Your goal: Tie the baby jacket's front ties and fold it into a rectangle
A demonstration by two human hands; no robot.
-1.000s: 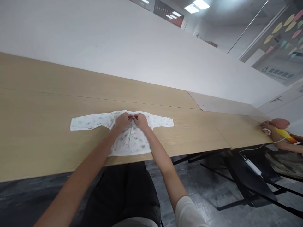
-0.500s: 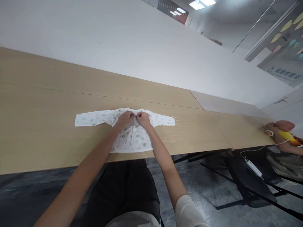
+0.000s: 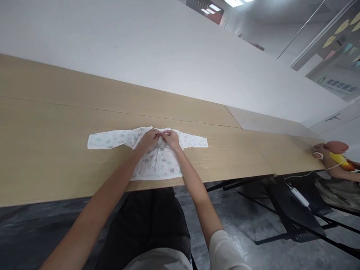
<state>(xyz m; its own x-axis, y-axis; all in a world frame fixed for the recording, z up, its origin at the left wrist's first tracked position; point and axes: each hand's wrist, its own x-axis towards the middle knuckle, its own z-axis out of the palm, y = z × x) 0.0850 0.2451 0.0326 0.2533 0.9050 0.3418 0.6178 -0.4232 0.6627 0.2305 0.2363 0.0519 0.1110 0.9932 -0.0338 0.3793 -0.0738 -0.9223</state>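
Note:
A small white baby shirt (image 3: pixel 157 168) with a scattered print lies front up on the wooden table (image 3: pixel 56 165), its sleeves spread to both sides. Near its neckline, my left hand (image 3: pixel 150 139) pinches the front edge of the cloth. My right hand (image 3: pixel 171 139) is close beside it, fingers bent and gripping the opposite edge at the collar. The fingertips of both hands nearly meet, and they hide the fastening there. Below them, the front overlap runs down to the hem by the table's near edge.
A white wall (image 3: pixel 126 48) rises behind the table. Further right, another person (image 3: pixel 337 157) sits at the table's far end. Black folding chairs (image 3: pixel 292 210) stand below, with a white power strip (image 3: pixel 299 197) and its cable on one.
Both hands stay at the collar; the right fingers have shifted and lifted slightly. The shirt lies as before, and the view has tilted a little.

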